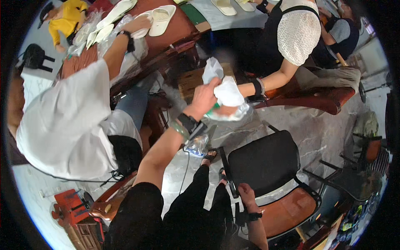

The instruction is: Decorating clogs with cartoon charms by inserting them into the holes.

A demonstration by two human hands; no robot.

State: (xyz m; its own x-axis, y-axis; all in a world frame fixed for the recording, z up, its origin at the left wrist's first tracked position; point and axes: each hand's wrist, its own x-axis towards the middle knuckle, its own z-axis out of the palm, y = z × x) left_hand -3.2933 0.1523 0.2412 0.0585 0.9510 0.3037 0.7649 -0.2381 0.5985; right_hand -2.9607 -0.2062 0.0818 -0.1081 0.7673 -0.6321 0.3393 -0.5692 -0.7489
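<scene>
Left hand (pixel 205 96), clamped on a crumpled white bag (pixel 212 70) at its fingertips, left of a co-worker's forearm (pixel 275 82); the bag's upper end points far, long axis near to far. Right hand (pixel 246 194) beside a black chair (pixel 264 162); its grip cannot be told.

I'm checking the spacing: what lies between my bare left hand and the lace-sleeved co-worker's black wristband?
In the head view, a crumpled white bag-like bundle and the co-worker's partly covered hand lie between your left hand and that wristband.
</scene>
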